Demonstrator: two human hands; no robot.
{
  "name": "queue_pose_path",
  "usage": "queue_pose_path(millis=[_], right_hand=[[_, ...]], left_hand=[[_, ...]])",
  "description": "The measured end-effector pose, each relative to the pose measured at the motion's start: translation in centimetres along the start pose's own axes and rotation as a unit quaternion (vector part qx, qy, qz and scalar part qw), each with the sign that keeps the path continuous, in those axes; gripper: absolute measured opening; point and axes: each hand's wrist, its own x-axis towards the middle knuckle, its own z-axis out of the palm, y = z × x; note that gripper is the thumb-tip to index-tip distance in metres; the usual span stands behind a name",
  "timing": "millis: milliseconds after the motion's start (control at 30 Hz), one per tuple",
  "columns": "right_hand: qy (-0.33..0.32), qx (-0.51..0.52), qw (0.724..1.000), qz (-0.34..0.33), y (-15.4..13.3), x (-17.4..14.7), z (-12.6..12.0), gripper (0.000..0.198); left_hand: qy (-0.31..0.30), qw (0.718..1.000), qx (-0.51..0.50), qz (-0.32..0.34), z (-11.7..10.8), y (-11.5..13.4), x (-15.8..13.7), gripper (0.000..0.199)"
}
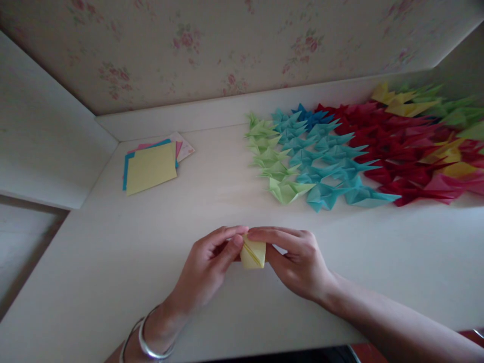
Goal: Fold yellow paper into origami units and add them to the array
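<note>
A small folded piece of yellow origami paper (254,256) is held between my two hands above the white desk, with a diagonal crease or fold edge across its face. My left hand (212,262) pinches its left side, thumb on the front near the upper corner. From the other side, my right hand (295,257) grips it, fingers over the top edge and thumb at the right side, partly behind the paper. The fingertips of both hands nearly meet at the top. Two silver bangles circle my left wrist.
Rows of folded paper cranes (321,156) in green, blue, red and yellow cover the back right of the desk (113,282). A stack of square paper sheets (151,169), yellow on top, lies at the back left. A floral-papered wall (227,50) bounds the far side.
</note>
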Motion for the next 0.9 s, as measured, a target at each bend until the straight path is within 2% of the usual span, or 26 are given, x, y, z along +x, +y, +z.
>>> queue_pose_path(millis=[67, 200, 400, 600, 767, 900], right_hand=[[-0.029, 0.019, 0.999, 0.009, -0.1, -0.1, 0.0, 0.042], [-0.062, 0.029, 0.997, 0.041, -0.3, -0.1, -0.3, 0.040], [-0.128, 0.005, 0.992, -0.013, -0.2, 0.7, -1.2, 0.030], [-0.147, 0.014, 0.985, -0.091, 0.5, 1.4, -1.8, 0.013], [-0.083, 0.022, 0.992, -0.089, 0.4, 1.6, -2.3, 0.013], [-0.060, 0.063, 0.993, -0.079, 0.0, 1.7, -2.5, 0.012]], left_hand=[[0.031, 0.999, -0.009, -0.027, -0.1, -0.1, 0.4, 0.021], [0.054, 0.995, -0.060, -0.056, -0.3, -0.5, 0.8, 0.019], [0.083, 0.996, 0.013, -0.019, -1.1, -0.6, 0.8, 0.019], [0.030, 0.997, 0.063, 0.020, -1.4, -0.3, 0.4, 0.012], [-0.009, 0.996, -0.007, 0.084, -1.1, 0.4, -0.6, 0.009], [-0.077, 0.987, 0.045, 0.136, -1.3, 0.6, -1.1, 0.017]])
